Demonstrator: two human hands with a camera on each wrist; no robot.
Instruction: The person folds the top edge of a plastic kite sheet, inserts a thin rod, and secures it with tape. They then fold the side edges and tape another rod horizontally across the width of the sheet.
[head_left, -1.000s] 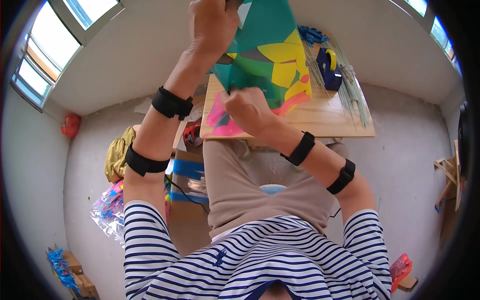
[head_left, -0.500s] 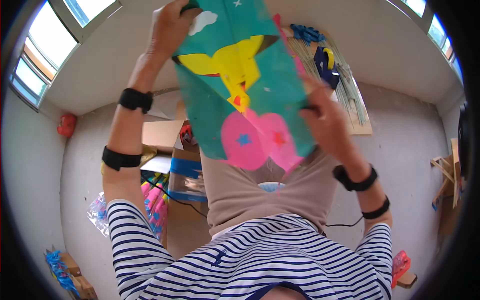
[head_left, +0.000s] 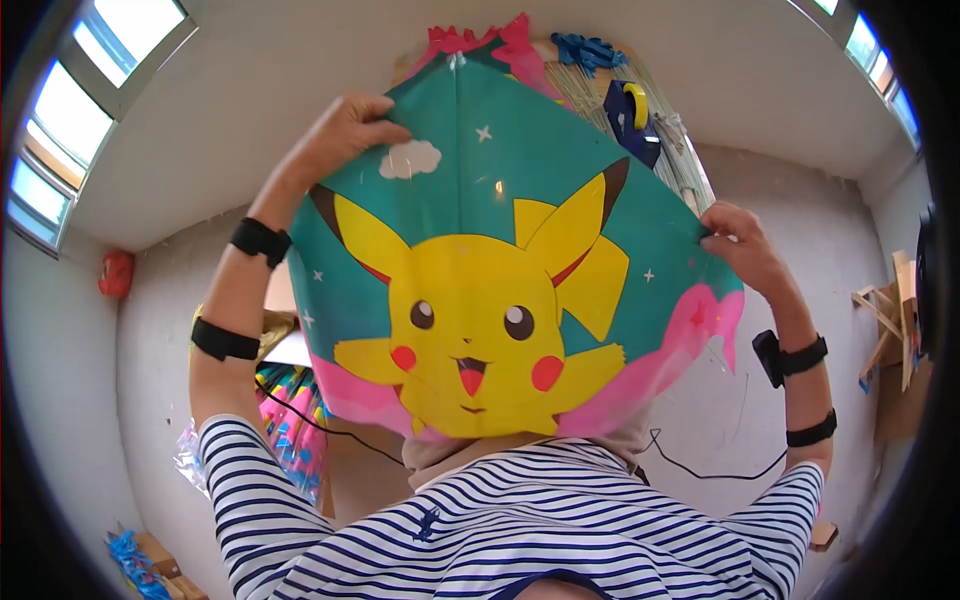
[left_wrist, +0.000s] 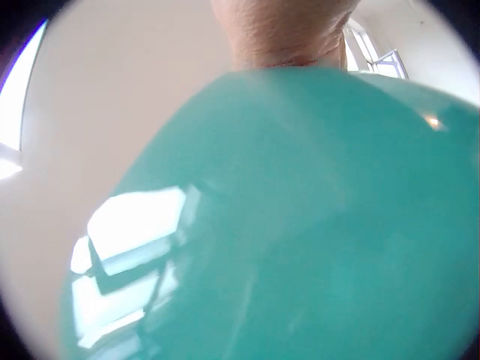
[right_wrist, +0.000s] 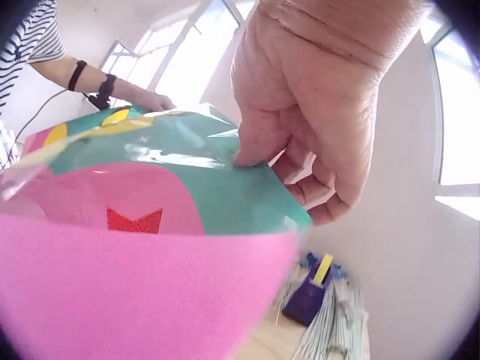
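Left hand (head_left: 345,138) and right hand (head_left: 745,245): closed pinch on opposite edges of printed sheet (head_left: 465,280), likely to spread it between grips.

Pale walls (head_left: 55,320), grey floor (head_left: 800,220). Windows (head_left: 88,88) upper left and upper right, glaring bright. Light-wood table (right_wrist: 262,341) low in right wrist view.

Sheet (head_left: 480,270) as barrier between arms (head_left: 225,300)

A wooden table (right_wrist: 262,341) bears sticks (right_wrist: 335,322); tape dispenser (right_wrist: 304,304) (dark blue); blue bundle (head_left: 588,52).
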